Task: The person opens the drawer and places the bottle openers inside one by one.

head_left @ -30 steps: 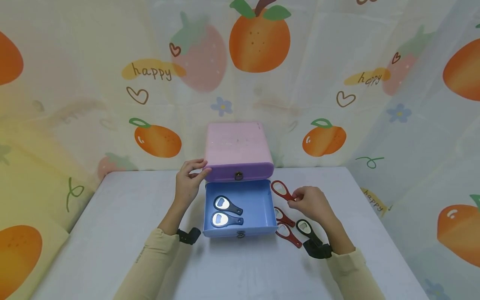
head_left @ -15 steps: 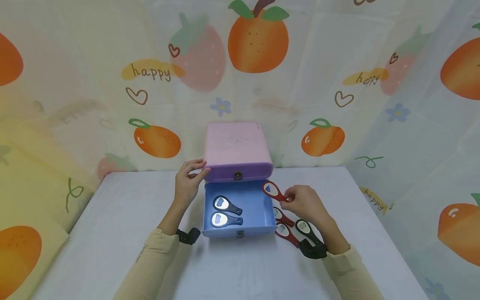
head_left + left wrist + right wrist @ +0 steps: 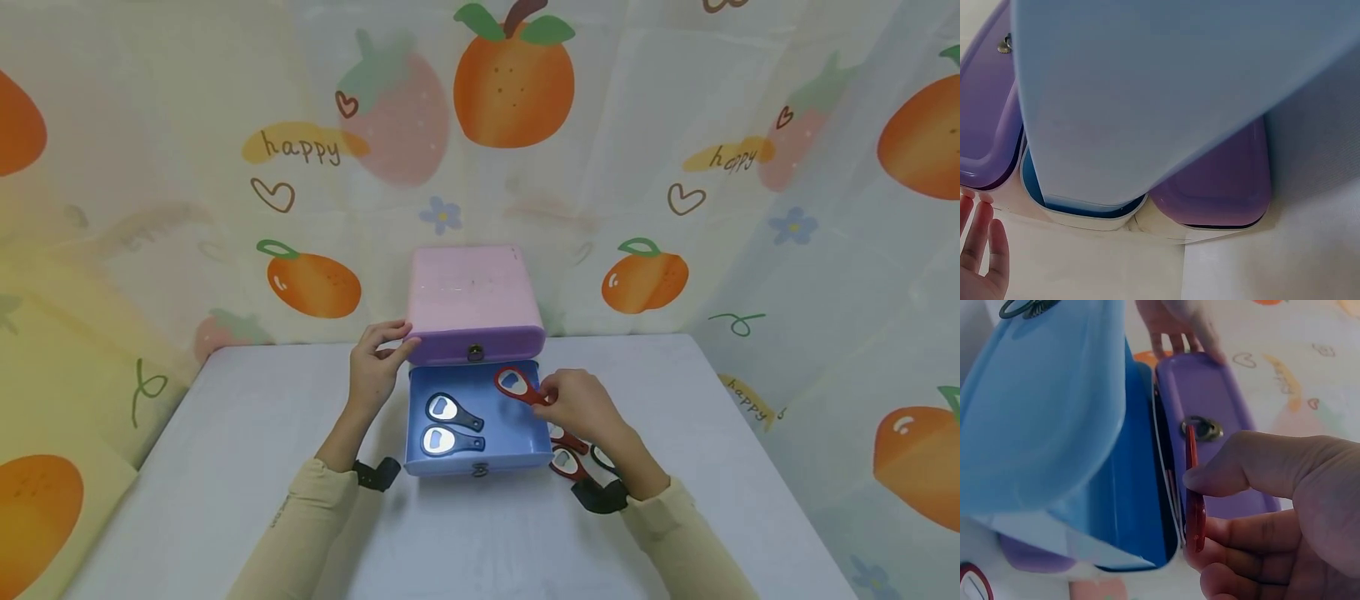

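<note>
My right hand (image 3: 585,408) pinches a red bottle opener (image 3: 516,384) by its handle, thumb against fingers, over the pulled-out blue drawer (image 3: 506,433). The right wrist view shows this opener edge-on. Inside the drawer, two dark bottle openers (image 3: 453,410) lie on the left, one in front of the other. My left hand (image 3: 375,371) touches the left front corner of the pink drawer cabinet (image 3: 472,287) with extended fingers and thumb, beside its purple upper drawer (image 3: 517,342). In the left wrist view, the blue drawer's outside covers most of the picture.
Right of the drawer, two red bottle openers (image 3: 567,463) and a black one (image 3: 602,458) lie on the white table (image 3: 262,467), partly hidden by the right wrist and its black camera (image 3: 600,497). A fruit-patterned cloth (image 3: 637,100) hangs behind the cabinet.
My right hand has carried the red bottle opener leftward, from beside the drawer to over its right part. The left hand stays at the cabinet corner.
</note>
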`<action>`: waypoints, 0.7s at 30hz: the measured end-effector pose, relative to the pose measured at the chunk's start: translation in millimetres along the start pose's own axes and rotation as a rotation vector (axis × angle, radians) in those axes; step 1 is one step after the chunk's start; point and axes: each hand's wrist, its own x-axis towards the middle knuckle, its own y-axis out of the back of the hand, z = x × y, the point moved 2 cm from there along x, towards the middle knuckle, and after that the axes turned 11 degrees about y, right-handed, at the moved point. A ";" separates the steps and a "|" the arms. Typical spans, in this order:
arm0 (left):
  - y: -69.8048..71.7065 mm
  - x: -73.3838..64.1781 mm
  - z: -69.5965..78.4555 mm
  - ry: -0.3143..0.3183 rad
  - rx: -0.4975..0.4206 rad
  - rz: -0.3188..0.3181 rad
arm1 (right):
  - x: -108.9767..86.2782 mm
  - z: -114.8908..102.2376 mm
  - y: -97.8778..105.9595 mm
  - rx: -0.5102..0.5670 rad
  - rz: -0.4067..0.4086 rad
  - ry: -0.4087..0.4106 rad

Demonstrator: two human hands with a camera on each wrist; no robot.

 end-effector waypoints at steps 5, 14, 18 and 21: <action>1.3 -9.3 18.9 0.028 0.007 -0.007 | 8.9 -5.1 -8.1 -0.044 -0.019 0.024; 2.6 -12.7 27.9 0.018 0.010 -0.014 | 24.8 -9.7 -26.0 -0.153 -0.018 0.090; 2.9 -11.9 27.2 0.013 0.008 -0.011 | 28.7 -13.5 -30.1 -0.161 -0.016 0.094; 3.1 -11.7 27.1 0.008 0.011 -0.008 | 30.5 -15.8 -33.2 -0.156 -0.018 0.089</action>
